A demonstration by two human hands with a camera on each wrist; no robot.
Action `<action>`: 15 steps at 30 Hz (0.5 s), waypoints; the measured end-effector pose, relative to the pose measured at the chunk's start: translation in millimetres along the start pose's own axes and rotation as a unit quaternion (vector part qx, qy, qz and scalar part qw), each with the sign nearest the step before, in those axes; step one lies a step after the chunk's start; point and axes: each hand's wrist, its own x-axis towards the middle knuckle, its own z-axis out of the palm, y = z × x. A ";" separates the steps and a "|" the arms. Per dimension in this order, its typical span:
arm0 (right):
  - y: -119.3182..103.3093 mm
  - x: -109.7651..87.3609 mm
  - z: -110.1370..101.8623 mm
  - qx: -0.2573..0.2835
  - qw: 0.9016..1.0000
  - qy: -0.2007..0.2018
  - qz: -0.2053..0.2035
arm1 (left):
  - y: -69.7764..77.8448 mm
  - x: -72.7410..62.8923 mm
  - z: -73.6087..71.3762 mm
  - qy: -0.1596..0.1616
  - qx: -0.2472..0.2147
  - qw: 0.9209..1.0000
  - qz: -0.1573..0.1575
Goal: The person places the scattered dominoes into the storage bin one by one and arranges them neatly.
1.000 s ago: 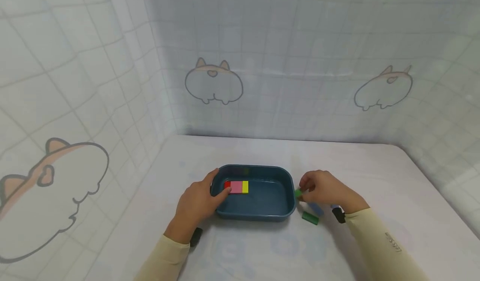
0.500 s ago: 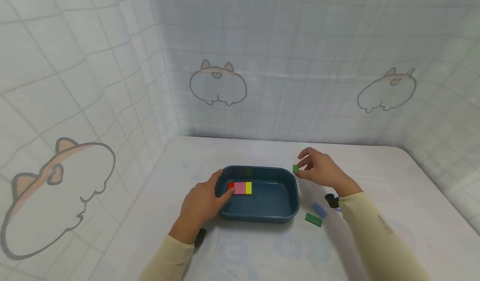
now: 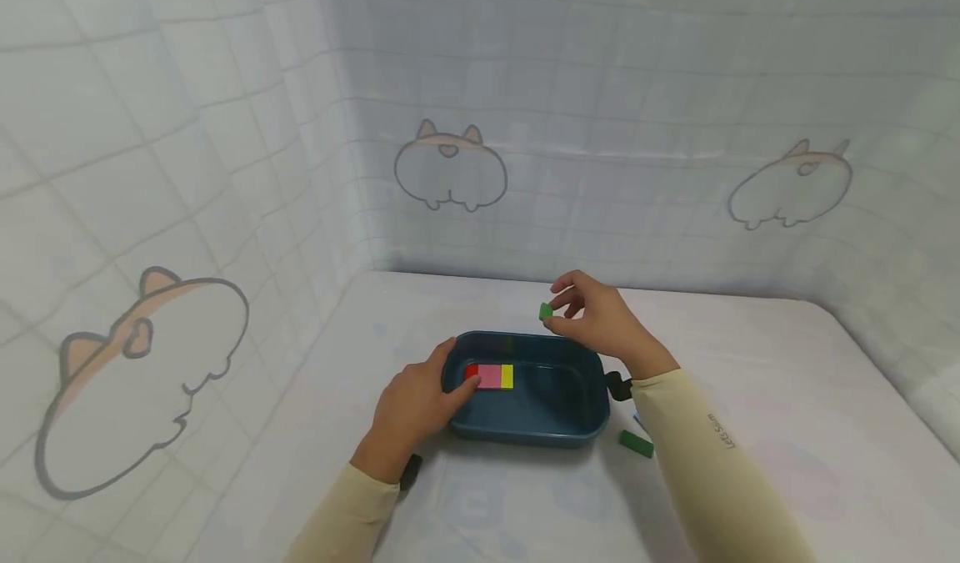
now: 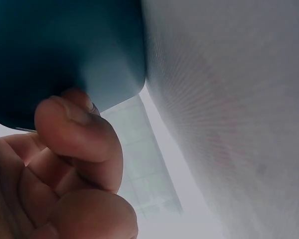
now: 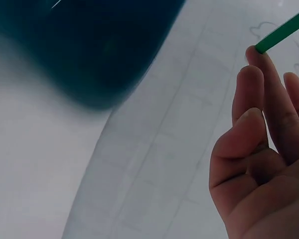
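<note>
A dark blue rectangular tray (image 3: 536,439) sits on the table. My left hand (image 3: 415,400) holds its left end, thumb over the rim and inside. In the left wrist view, curled fingers (image 4: 79,129) lie against the tray's outer wall (image 4: 112,69). Red (image 3: 472,370), pink (image 3: 491,377) and yellow (image 3: 507,377) blocks lie side by side in the tray, near my thumb. Above the far rim, toward the right, my right hand (image 3: 596,317) pinches a small green block (image 3: 545,311) between thumb and fingertip. The right wrist view shows this block (image 5: 281,32) as a flat, narrow strip.
A dark green block (image 3: 636,444) lies on the table right of the tray. Beside it, a blue block (image 3: 638,419) is mostly hidden by my right sleeve (image 3: 708,454). White grid-patterned curtains (image 3: 600,129) with cartoon drawings stand behind and to the left.
My right hand has lifted the green block from beside the tray's right end and carried it up and left, over the far rim. My left hand keeps its hold on the tray.
</note>
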 end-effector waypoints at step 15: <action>-13.3 8.3 53.7 0.062 0.996 0.023 -0.059 | -2.5 -5.3 0.8 0.004 -0.012 1.000 0.004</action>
